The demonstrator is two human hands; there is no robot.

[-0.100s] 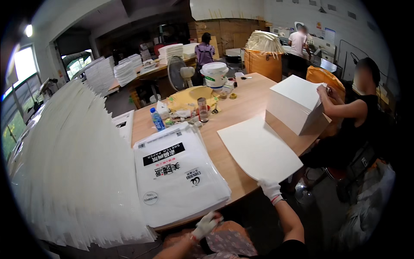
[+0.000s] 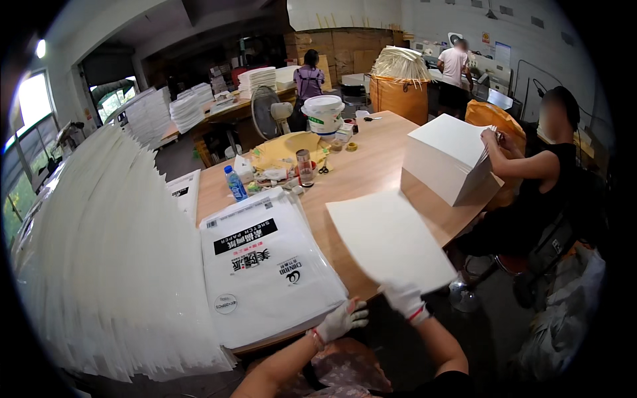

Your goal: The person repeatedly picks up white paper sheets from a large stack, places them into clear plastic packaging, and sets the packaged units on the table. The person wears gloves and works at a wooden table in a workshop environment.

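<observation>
A large white sheet of paper [image 2: 388, 235], perhaps a thin stack, lies partly on the table and reaches past its near edge. My right hand [image 2: 405, 302], in a white glove, grips the sheet's near edge; motion blurs it slightly. At the table's front edge, my left hand [image 2: 340, 320], gloved too, is open with fingers spread and nothing in it. It is nearest to the corner of a pile of printed clear plastic bags [image 2: 265, 292], which lies flat to the left of the sheet.
A tall fanned mass of translucent plastic sleeves [image 2: 113, 265] fills the left side. At the right, a seated co-worker [image 2: 551, 166] handles a thick paper stack [image 2: 434, 172]. Farther back on the table [image 2: 371, 146] stand a bottle [image 2: 235, 183], a glass jar [image 2: 304, 167] and a white bucket [image 2: 324, 114].
My left hand has risen from my lap to the table edge, its fingers spreading. My right hand has shifted left, and the sheet's near side has come slightly closer to me.
</observation>
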